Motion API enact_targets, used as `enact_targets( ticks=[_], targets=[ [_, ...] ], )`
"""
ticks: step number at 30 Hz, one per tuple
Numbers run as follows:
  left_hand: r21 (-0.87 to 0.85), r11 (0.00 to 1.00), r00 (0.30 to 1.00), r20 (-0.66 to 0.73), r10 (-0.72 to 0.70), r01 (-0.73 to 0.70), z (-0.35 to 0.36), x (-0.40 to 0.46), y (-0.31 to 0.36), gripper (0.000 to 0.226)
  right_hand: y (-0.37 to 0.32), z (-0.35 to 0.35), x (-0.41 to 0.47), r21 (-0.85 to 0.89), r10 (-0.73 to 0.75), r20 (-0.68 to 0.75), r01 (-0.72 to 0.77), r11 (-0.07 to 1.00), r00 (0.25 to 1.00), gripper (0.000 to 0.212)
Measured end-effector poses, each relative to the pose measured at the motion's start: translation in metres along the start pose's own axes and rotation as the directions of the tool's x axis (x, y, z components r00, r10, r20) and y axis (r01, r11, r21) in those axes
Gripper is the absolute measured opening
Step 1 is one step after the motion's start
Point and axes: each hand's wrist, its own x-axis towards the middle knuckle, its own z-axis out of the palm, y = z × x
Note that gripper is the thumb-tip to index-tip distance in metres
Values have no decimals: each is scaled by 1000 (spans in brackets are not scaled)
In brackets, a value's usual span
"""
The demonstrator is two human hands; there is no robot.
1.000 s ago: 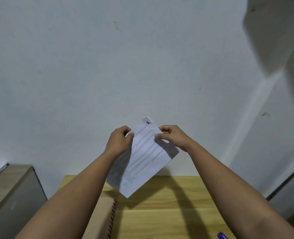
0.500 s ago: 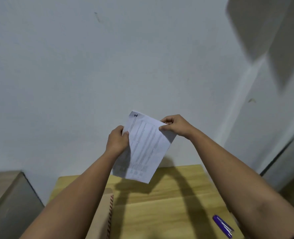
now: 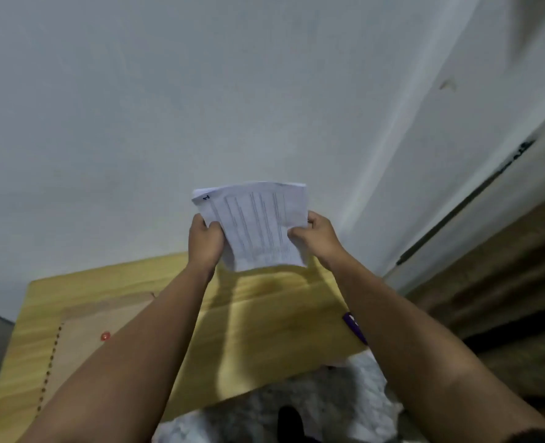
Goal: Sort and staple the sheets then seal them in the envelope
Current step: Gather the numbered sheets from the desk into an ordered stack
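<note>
You face a pale wall [image 3: 201, 107], wooden table [image 3: 264, 330] below you, corner at your right, dark floor [image 3: 504, 298] beyond.

sheets [image 3: 258, 228] top-left corner: handwritten "1", lying sideways
sheets body: printed lines/columns, too blurred to read
envelope [image 3: 82, 334]: no legible txt
purple pen [image 3: 356, 327]: no legible txt
</note>
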Motion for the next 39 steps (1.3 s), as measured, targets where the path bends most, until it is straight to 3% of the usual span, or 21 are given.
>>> enact_targets(
  ticks=[4,8,13,15,19,22,27,33,39],
  targets=[
    [80,995,997,25,-68,66,31,9,-54,34,70,-3,15,-101,60,-12,-61,993,998,50],
    [179,973,989,10,-147,143,53,11,-89,15,125,-6,28,-175,64,73,-50,983,995,32],
    [165,972,986,-29,-163,165,71,12,-89,19,130,-14,46,-261,-17,88,39,964,996,18],
    [137,974,982,-64,-176,183,75,15,-84,20,128,-18,57,-270,27,79,-5,963,996,20],
    [168,966,981,-12,-195,194,78,13,-79,23,128,-23,67,-238,120,200,-71,969,972,7],
    [230,952,973,56,-222,204,77,9,-80,27,128,-26,68,-237,124,231,-68,969,965,8],
    [220,962,984,35,-174,162,75,9,-53,25,109,-38,77,-118,189,326,-158,980,926,27],
    [221,972,996,8,-86,82,76,16,-27,18,88,-56,83,45,270,535,-347,937,800,35],
    [210,975,997,17,-76,71,81,13,-16,22,96,-66,96,107,257,528,-364,925,809,51]
  ],
)
